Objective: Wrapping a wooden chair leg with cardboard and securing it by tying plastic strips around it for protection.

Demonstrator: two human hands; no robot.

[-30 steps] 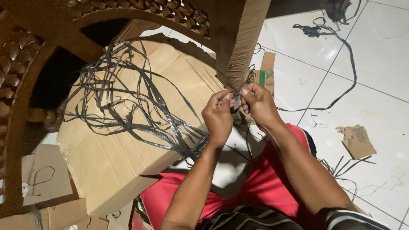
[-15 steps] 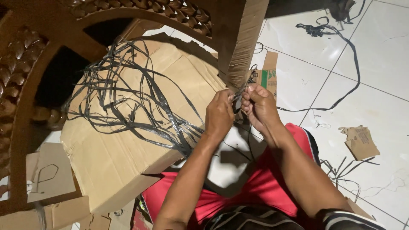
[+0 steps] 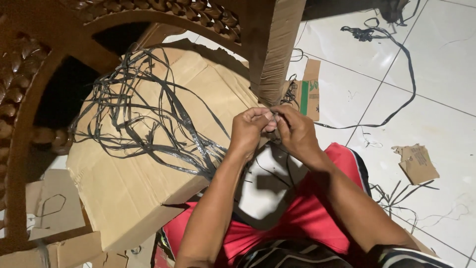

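Here, dark plastic strips [image 3: 144,114] sprawl over the flattened cardboard sheet [image 3: 129,183] at left, while at frame centre the left hand [image 3: 249,130] and right hand [image 3: 293,133] pinch strip ends together below the cardboard-wrapped chair leg [image 3: 275,44].

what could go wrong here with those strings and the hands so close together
The black strips lie in a loose tangle across the cardboard sheet, so a pull may knot them tighter. The left hand and right hand pinch thin strands beside the cardboard-wrapped leg; one could slip or bite into a finger. More strips trail over the tiled floor, a likely snag.
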